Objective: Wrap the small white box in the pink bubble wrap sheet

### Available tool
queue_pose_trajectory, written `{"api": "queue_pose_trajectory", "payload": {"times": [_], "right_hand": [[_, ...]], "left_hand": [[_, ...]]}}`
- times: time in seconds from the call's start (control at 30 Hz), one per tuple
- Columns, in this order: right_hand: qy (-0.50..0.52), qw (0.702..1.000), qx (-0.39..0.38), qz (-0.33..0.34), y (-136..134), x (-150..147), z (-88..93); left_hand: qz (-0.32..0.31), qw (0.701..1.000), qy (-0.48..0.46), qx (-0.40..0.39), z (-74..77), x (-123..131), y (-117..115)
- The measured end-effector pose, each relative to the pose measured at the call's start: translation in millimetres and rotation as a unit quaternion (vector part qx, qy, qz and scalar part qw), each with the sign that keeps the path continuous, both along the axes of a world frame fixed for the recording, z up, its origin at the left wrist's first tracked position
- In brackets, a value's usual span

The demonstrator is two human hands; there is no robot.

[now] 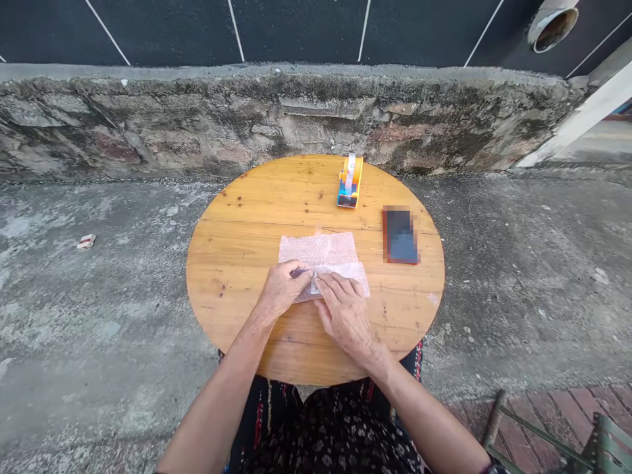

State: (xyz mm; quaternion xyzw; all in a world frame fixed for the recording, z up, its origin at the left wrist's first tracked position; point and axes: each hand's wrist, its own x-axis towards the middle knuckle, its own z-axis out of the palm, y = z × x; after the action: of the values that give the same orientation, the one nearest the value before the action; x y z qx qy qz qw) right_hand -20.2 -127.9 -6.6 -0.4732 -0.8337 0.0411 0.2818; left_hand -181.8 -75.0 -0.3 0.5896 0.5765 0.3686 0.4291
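A sheet of pale bubble wrap lies in the middle of a round wooden table, its near edge folded over something small and dark. My left hand curls its fingers on the left part of that fold, pinching the wrap. My right hand lies with fingers pressed together on the right part of the fold, holding it down. What is inside the wrap is mostly hidden.
An orange and blue tape dispenser stands at the table's far edge. A dark flat phone-like item lies to the right. Rough concrete floor surrounds the table, a stone ledge runs behind, and a metal chair frame shows at lower right.
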Motion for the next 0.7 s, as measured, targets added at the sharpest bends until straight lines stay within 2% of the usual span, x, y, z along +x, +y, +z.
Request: {"api": "queue_pose_trajectory", "payload": {"times": [0.17, 0.37, 0.47, 0.7], "right_hand": [[-0.031, 0.999, 0.006, 0.006, 3.8, 2.6, -0.2], [-0.038, 0.999, 0.015, 0.012, 5.2, 4.5, -2.6], [-0.039, 0.999, 0.017, 0.019, 5.8, 5.4, -3.1], [-0.058, 0.997, 0.022, 0.046, 10.4, 11.2, 2.2]], "left_hand": [[0.021, 1.0, 0.005, -0.002, 1.7, -14.5, -7.1], [0.079, 0.997, -0.023, -0.012, 0.0, -34.0, -31.1], [0.081, 0.995, -0.049, -0.016, -3.8, -37.4, -43.8], [0.154, 0.986, -0.022, -0.051, -6.4, -41.9, -66.9]]}}
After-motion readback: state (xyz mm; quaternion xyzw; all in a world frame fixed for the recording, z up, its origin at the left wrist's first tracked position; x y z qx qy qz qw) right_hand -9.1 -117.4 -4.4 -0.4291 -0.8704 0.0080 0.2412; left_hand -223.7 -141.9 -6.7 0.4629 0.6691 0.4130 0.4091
